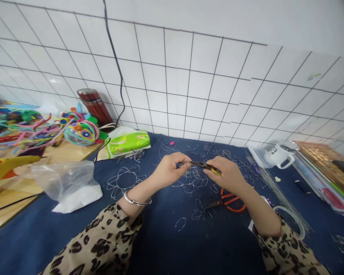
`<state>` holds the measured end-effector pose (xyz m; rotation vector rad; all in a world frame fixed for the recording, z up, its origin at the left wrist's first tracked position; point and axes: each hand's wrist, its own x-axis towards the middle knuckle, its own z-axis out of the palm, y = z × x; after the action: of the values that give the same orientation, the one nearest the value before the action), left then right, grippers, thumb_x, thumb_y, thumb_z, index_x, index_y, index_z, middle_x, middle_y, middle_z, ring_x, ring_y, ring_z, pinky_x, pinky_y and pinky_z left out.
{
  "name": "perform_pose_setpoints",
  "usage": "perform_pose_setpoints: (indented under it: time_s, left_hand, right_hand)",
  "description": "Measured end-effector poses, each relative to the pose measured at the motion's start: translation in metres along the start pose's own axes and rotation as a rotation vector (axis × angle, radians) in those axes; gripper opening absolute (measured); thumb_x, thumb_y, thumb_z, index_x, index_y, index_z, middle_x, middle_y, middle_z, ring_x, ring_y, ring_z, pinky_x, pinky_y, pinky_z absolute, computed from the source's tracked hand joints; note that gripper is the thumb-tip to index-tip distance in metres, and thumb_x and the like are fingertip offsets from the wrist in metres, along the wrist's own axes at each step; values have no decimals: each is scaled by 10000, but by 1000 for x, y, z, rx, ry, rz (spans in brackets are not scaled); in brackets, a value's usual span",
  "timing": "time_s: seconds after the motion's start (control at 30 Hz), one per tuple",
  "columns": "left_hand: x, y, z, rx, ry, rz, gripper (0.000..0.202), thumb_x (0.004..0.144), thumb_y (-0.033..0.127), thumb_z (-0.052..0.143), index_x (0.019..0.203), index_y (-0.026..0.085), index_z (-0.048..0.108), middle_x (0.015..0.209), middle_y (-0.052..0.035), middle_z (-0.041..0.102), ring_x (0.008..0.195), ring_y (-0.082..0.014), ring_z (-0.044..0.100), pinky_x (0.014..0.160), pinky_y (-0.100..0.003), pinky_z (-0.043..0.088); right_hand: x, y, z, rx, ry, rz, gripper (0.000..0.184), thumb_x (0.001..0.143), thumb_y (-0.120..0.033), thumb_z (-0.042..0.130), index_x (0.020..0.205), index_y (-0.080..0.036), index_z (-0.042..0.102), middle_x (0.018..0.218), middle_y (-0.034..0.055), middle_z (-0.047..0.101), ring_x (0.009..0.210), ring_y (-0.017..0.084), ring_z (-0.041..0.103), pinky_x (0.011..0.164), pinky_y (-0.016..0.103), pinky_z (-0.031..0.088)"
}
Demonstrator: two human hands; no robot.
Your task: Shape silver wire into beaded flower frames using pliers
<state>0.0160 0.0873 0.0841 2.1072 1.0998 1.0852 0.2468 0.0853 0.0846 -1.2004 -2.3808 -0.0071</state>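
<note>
My left hand [169, 169] is closed in a pinch on a thin piece of silver wire [184, 164] above the dark blue cloth [172, 236]. My right hand [227, 175] is wrapped round small pliers [204, 165] with yellow handles, whose jaws point left and meet the wire at my left fingertips. Both hands hover over a scatter of bent wire pieces [193, 179]. A wire flower shape [124, 181] lies left of my left wrist. Orange-handled pliers [228, 202] lie on the cloth under my right wrist.
A white mug [279, 154] and a stack of books [329, 172] stand at the right. Straight wires [271, 183] lie beside them. At the left are a green tissue pack [127, 143], a plastic bag [65, 183], colourful pipe-cleaner crafts [31, 128], a brown flask [94, 105] and a yellow glue gun [2, 168].
</note>
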Motion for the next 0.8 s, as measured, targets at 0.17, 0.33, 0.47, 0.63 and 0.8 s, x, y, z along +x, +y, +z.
perform_pose_setpoints:
  time_s: [0.17,0.33,0.47,0.63,0.8]
  left_hand:
    - [0,2,-2,-32,-50,-21,143,802,193,509,792,161,648,723,-16,614,661,-122,534,608,-246,407]
    - [1,0,-1,-60,-106,-93,162,803,208,495,817,160,649,706,-5,594,609,-99,484,558,-222,382]
    - [2,-4,1,-117,-150,-152,175,810,232,488,836,157,644,690,-2,584,578,-90,452,532,-211,361]
    - [2,-8,2,-140,-164,-180,179,807,246,496,834,155,647,712,-12,600,595,-95,461,547,-214,360]
    - [3,-11,3,-131,-153,-209,163,788,242,512,809,160,652,674,-6,586,565,-92,440,517,-209,336]
  right_hand:
    - [1,7,0,-117,48,-146,233,861,-367,481,940,-185,602,844,52,594,806,166,512,743,295,400]
    - [2,8,-3,-330,93,-199,205,868,-353,480,920,-197,601,788,47,560,766,169,464,711,305,346]
    - [0,3,-7,-480,111,-216,186,872,-331,472,920,-200,593,764,46,538,751,173,424,685,315,297]
    - [-2,-3,-10,-581,121,-224,167,877,-308,470,947,-203,579,761,41,527,740,174,390,664,327,255]
    - [-2,-9,-10,-636,144,-221,154,883,-297,473,965,-209,570,759,35,527,734,170,374,652,331,234]
